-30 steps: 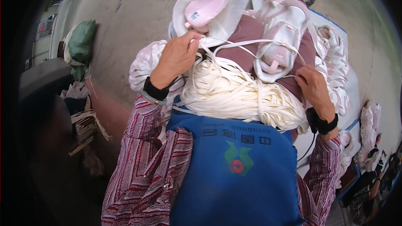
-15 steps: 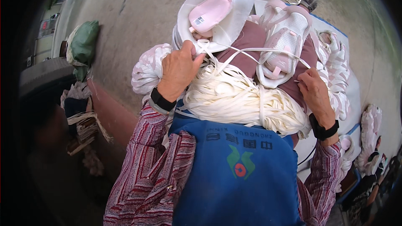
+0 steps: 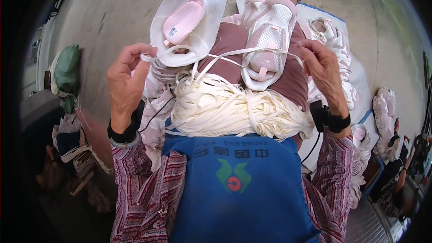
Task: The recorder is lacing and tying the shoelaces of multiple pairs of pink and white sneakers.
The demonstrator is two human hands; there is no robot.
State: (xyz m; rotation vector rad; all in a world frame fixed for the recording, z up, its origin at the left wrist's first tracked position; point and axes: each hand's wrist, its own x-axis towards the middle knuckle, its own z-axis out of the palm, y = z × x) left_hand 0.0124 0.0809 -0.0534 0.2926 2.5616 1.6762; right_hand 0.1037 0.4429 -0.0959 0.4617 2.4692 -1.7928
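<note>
While left fingers [image 3: 140,48] pinch lace [image 3: 147,58] beside the shell rim [image 3: 155,23], right fingers [image 3: 311,46], hold unclear, hang outside the shoe [image 3: 268,38].

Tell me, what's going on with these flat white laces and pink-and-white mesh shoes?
A person's left hand pinches a flat white lace. Lace also crosses a pink-and-white mesh shoe toward the right hand, whose hold is unclear. The shoe rests on mauve cloth, just beyond a bundle of flat cream laces by the top edge of a blue cloth apron.
</note>
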